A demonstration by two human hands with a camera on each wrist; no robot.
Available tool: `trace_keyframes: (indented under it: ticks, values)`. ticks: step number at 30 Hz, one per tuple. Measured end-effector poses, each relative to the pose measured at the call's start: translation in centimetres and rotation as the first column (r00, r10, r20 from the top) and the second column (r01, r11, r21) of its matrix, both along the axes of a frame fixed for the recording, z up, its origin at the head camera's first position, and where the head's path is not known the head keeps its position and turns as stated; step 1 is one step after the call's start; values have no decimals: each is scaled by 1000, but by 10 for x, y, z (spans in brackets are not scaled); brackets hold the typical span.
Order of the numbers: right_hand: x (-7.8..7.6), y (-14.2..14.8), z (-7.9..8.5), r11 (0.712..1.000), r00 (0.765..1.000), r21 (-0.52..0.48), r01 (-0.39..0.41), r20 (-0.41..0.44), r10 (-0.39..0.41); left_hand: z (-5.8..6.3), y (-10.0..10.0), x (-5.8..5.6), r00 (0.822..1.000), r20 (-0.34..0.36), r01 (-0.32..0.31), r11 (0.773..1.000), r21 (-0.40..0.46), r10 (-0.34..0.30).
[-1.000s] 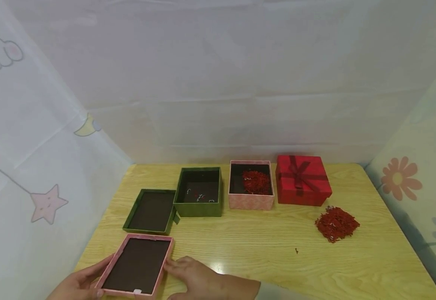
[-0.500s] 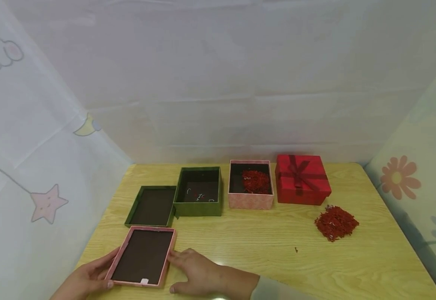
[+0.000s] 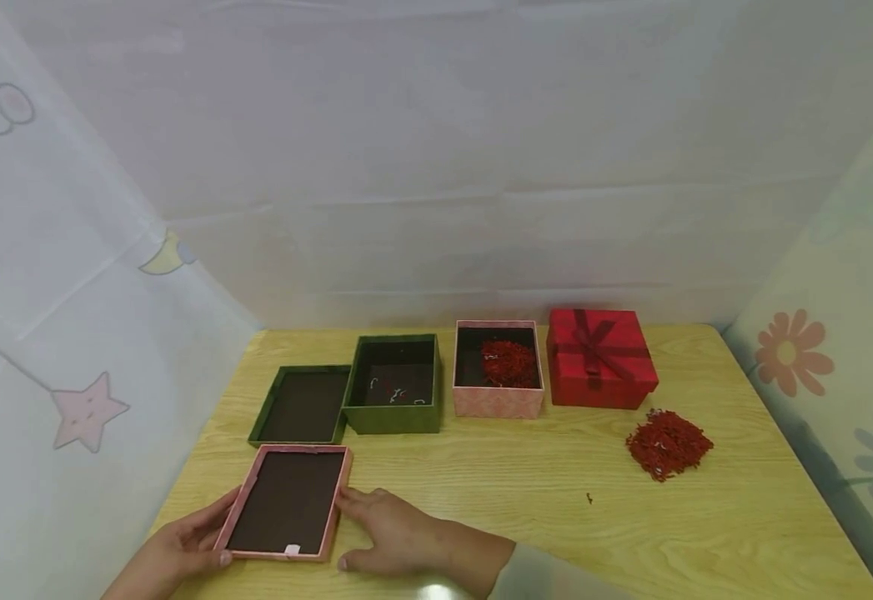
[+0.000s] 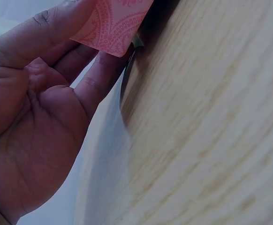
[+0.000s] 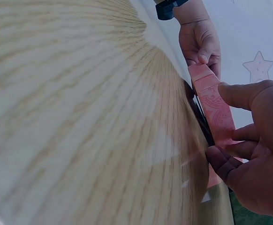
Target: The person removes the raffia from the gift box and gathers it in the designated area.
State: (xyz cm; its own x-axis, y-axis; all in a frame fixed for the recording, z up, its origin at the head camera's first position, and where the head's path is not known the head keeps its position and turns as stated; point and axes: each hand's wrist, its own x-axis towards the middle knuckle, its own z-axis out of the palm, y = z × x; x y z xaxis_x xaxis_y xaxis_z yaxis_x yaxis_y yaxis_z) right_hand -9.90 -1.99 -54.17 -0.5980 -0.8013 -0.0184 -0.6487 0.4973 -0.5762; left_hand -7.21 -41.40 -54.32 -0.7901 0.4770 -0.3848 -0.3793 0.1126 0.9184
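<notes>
A pink box lid (image 3: 286,554) lies inside-up at the near left of the table, its dark lining showing. My left hand (image 3: 173,550) grips its near left corner, with thumb and fingers on either side of the patterned wall in the left wrist view. The fingers of my right hand (image 3: 398,533) touch the lid's right side, while its thumb stands out toward the near corner. Just beyond, a green box lid (image 3: 304,406) sits inside-up, its near edge at the pink lid's far edge.
Behind stand an open green box (image 3: 394,419) with a few white bits inside, an open pink box (image 3: 499,405) holding red paper shreds (image 3: 509,363), and a red gift box (image 3: 601,354) with a dark ribbon. A pile of red shreds (image 3: 669,444) lies at the right.
Both hands have moved the pink lid away from the person, up to the green lid. The green lid has shifted slightly farther back as well.
</notes>
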Motion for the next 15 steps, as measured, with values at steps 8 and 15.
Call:
trace_keyframes:
  ticks: [8, 15]
  values:
    - [-4, 5, -1, 999, 999, -48, 8, 38, -6, 8, 4, 2, 1000, 8, -11, 1000, -5, 11]
    - [-7, 14, 3, 990, 994, -112, 80, 77, -72, 16, 16, 1, 986, -126, -133, 972, -193, 110]
